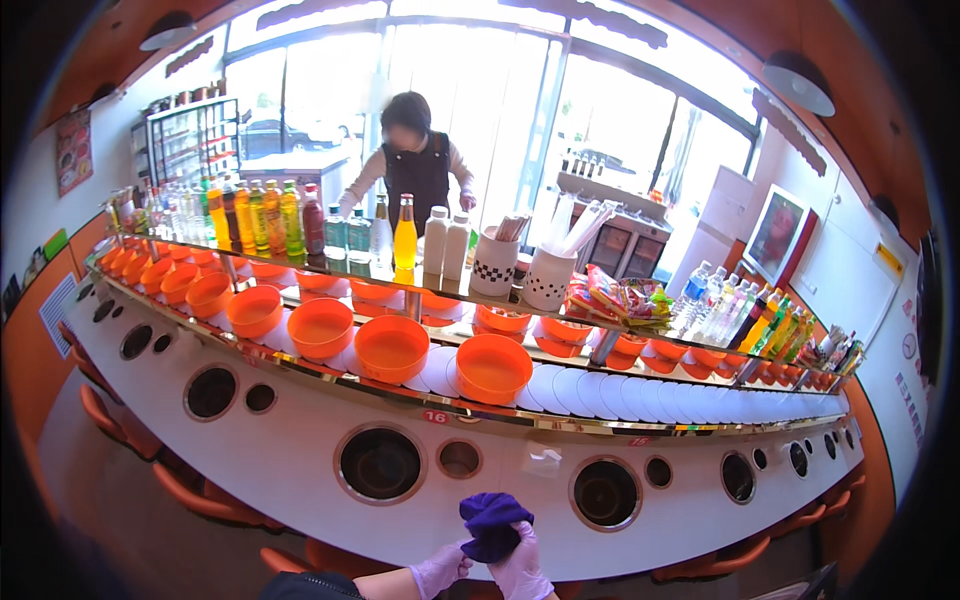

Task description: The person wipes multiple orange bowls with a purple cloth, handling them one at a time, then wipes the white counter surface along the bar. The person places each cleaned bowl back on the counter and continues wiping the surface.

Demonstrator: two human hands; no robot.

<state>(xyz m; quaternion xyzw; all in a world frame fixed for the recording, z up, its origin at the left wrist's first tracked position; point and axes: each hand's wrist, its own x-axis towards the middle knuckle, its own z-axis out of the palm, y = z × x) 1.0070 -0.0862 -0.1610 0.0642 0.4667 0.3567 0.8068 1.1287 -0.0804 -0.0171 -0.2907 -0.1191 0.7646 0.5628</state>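
Observation:
Both of my hands wear thin, pale pinkish gloves and meet at the bottom centre, by the near edge of the white counter (300,465). A bunched purple cloth (495,525) is between them. My right hand (523,566) grips its right side, fingers wrapped around the folds. On its lower left, my left hand (444,570) is closed on the cloth's edge. Beyond the cloth, a round black cooktop (381,463) is set into the counter at left, another (606,493) at right. A small crumpled white item (543,457) lies between them.
Orange bowls (493,367) stand on a conveyor of white plates (592,390). Above runs a shelf with bottles (405,240), straw and chopstick holders (493,262) and snack packets (600,292). A person in a dark apron (416,172) stands behind it. Orange chairs (195,495) line the near side.

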